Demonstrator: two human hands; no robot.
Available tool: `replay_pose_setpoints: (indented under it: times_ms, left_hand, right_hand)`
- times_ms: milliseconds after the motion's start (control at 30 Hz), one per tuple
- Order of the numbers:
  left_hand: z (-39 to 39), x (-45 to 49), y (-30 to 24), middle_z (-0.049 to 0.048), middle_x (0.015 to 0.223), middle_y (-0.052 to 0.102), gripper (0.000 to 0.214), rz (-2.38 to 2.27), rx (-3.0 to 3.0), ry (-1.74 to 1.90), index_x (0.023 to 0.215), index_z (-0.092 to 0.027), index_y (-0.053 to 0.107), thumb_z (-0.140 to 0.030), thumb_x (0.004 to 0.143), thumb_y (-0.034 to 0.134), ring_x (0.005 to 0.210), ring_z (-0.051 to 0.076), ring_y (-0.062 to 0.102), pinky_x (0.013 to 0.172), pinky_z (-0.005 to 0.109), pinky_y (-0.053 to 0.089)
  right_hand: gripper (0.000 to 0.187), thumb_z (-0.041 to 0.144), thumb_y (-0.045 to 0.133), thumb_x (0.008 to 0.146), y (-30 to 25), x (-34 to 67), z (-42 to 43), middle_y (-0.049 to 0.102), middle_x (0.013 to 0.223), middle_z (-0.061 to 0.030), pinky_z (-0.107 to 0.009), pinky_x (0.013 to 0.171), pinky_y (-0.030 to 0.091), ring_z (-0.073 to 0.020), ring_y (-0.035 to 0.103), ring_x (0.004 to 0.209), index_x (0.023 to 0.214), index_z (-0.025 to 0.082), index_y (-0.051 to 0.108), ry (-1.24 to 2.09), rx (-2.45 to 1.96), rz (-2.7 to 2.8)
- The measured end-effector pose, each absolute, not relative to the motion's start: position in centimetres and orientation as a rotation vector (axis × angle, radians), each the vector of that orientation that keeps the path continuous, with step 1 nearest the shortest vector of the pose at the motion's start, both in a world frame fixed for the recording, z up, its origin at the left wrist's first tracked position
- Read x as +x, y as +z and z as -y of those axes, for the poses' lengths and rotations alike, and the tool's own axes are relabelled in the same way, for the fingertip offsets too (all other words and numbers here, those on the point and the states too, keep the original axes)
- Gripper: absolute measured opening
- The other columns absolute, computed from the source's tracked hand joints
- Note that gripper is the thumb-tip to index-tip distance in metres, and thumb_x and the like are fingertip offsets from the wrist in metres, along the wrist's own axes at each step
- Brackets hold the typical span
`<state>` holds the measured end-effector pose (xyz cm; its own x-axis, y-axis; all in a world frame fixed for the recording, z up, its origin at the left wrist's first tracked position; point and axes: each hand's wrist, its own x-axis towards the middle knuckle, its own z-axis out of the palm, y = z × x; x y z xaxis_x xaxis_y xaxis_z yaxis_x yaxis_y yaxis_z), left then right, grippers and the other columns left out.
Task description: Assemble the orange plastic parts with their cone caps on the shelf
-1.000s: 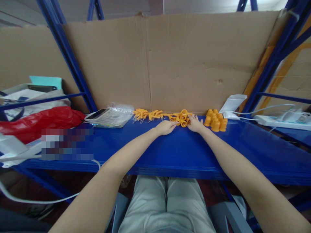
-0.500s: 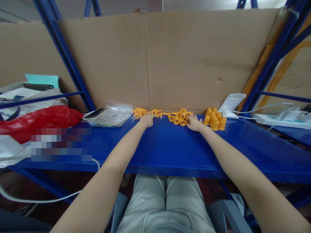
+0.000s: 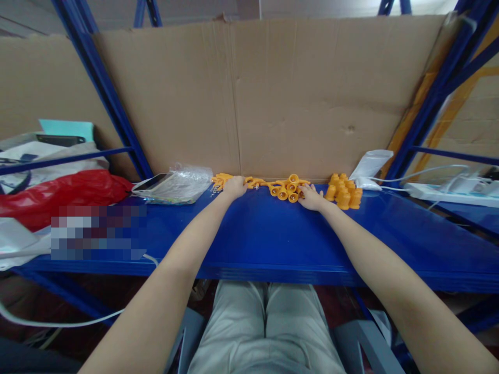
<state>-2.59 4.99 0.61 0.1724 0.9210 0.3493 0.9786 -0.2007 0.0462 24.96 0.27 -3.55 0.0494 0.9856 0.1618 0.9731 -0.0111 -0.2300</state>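
Note:
My left hand [image 3: 235, 188] reaches to the back of the blue shelf, its fingers curled down over orange plastic pieces. What it grips is hidden under the hand. Orange branching pieces [image 3: 220, 179] with small metal bits lie to its left, and further orange pieces [image 3: 255, 183] show just right of its fingers. My right hand [image 3: 312, 198] rests against the right side of a pile of orange horn-shaped cups [image 3: 287, 194], fingers apart. Metal shows inside several cups, whose mouths face me. Right of that hand stands a cluster of orange bell-shaped caps [image 3: 343, 192].
A cardboard sheet [image 3: 292, 93] rises behind the blue shelf [image 3: 268, 239]. Clear plastic bags [image 3: 183, 184] and a red bag [image 3: 66, 189] lie left. A white packet [image 3: 371, 165] and a power strip [image 3: 448, 192] with cables are right. Blue posts [image 3: 429, 98] flank the shelf.
My left hand has curled its fingers down over the orange pieces, where they were stretched out before. My right hand stays in place beside the horn-shaped cups.

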Motion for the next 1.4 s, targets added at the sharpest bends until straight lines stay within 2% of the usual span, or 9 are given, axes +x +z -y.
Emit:
replay_pose_setpoints:
  times_ms: [167, 333, 533, 700, 933, 1100, 1200, 1300, 1400]
  left_hand:
    - [-5.4, -2.9, 1.7, 0.0146, 0.110, 0.074, 0.026, 1.913, -2.165, -0.629, 0.098, -0.019, 0.072, -0.030, 0.091, 0.049, 0.107, 0.028, 0.068, 0.086, 0.030, 0.051]
    - [-5.8, -3.6, 2.4, 0.0147, 0.102, 0.075, 0.022, 1.998, -2.075, -0.868, 0.093, -0.017, 0.072, -0.027, 0.088, 0.052, 0.101, 0.027, 0.069, 0.081, 0.030, 0.050]
    - [-6.0, -4.0, 2.2, 0.0070, 0.079, 0.073, 0.018, 2.128, -2.105, -1.149, 0.077, -0.016, 0.068, -0.025, 0.084, 0.054, 0.080, 0.020, 0.067, 0.069, 0.026, 0.048]
    - [-4.4, -3.6, 0.5, 0.0029, 0.064, 0.067, 0.024, 2.150, -2.237, -1.133, 0.076, -0.016, 0.066, -0.031, 0.089, 0.052, 0.064, 0.018, 0.065, 0.060, 0.024, 0.047]
    - [-2.1, -3.7, -1.3, 0.0086, 0.088, 0.075, 0.031, 1.830, -2.445, -0.692, 0.079, -0.018, 0.072, -0.041, 0.090, 0.055, 0.092, 0.025, 0.070, 0.082, 0.030, 0.051]
    - [-2.0, -3.5, -1.1, 0.0091, 0.093, 0.076, 0.035, 1.762, -2.580, -0.520, 0.085, -0.018, 0.076, -0.042, 0.091, 0.052, 0.093, 0.026, 0.070, 0.085, 0.031, 0.051]
    - [-2.1, -3.8, -1.0, 0.0065, 0.099, 0.077, 0.031, 1.633, -2.737, -0.454, 0.095, -0.020, 0.078, -0.043, 0.086, 0.059, 0.097, 0.024, 0.069, 0.086, 0.028, 0.050]
    - [-2.0, -4.1, -0.7, 0.0065, 0.103, 0.077, 0.038, 1.552, -2.842, -0.347, 0.104, -0.019, 0.077, -0.047, 0.080, 0.065, 0.099, 0.024, 0.069, 0.087, 0.027, 0.049]
    - [-2.1, -4.2, -0.6, 0.0064, 0.105, 0.077, 0.038, 1.522, -2.886, -0.300, 0.105, -0.019, 0.077, -0.047, 0.081, 0.065, 0.100, 0.023, 0.068, 0.086, 0.026, 0.049]
  right_hand:
    - [0.063, 0.030, 0.045, 0.090, -3.7, 25.0, -0.4, 0.025, 0.167, -0.0118, -0.076, 0.111, 0.024, -0.0414, 0.018, 0.152, 0.153, 0.027, 0.040, 0.051, -2.041, 1.993]
    - [0.063, 0.034, 0.045, 0.091, -3.8, 25.2, -0.6, 0.025, 0.167, -0.0101, -0.075, 0.111, 0.024, -0.0406, 0.017, 0.153, 0.154, 0.029, 0.039, 0.058, -2.046, 1.981]
    - [0.064, 0.031, 0.045, 0.092, -3.4, 24.9, -0.2, 0.020, 0.168, -0.0130, -0.073, 0.113, 0.022, -0.0394, 0.014, 0.154, 0.155, 0.023, 0.037, 0.095, -2.070, 1.979]
    - [0.063, 0.030, 0.046, 0.092, -3.4, 24.9, -0.1, 0.021, 0.168, -0.0124, -0.074, 0.113, 0.021, -0.0396, 0.014, 0.154, 0.154, 0.025, 0.038, 0.100, -2.065, 1.972]
    - [0.063, 0.031, 0.045, 0.092, -3.5, 25.1, -0.1, 0.020, 0.168, -0.0117, -0.073, 0.114, 0.020, -0.0390, 0.014, 0.154, 0.154, 0.025, 0.037, 0.098, -2.066, 1.970]
    - [0.063, 0.031, 0.045, 0.092, -3.7, 25.2, -0.4, 0.024, 0.167, -0.0105, -0.075, 0.113, 0.020, -0.0389, 0.015, 0.154, 0.154, 0.027, 0.038, 0.083, -2.039, 1.976]
    - [0.063, 0.033, 0.045, 0.092, -3.8, 25.3, -0.5, 0.024, 0.167, -0.0111, -0.075, 0.113, 0.021, -0.0396, 0.015, 0.154, 0.154, 0.026, 0.039, 0.089, -2.039, 1.982]
    - [0.062, 0.032, 0.044, 0.093, -3.7, 25.2, -0.4, 0.022, 0.168, -0.0109, -0.074, 0.114, 0.020, -0.0392, 0.014, 0.154, 0.154, 0.025, 0.038, 0.087, -2.055, 1.978]
    - [0.063, 0.031, 0.044, 0.093, -3.5, 25.0, -0.2, 0.022, 0.168, -0.0105, -0.072, 0.115, 0.021, -0.0386, 0.014, 0.154, 0.155, 0.025, 0.037, 0.090, -2.075, 1.972]
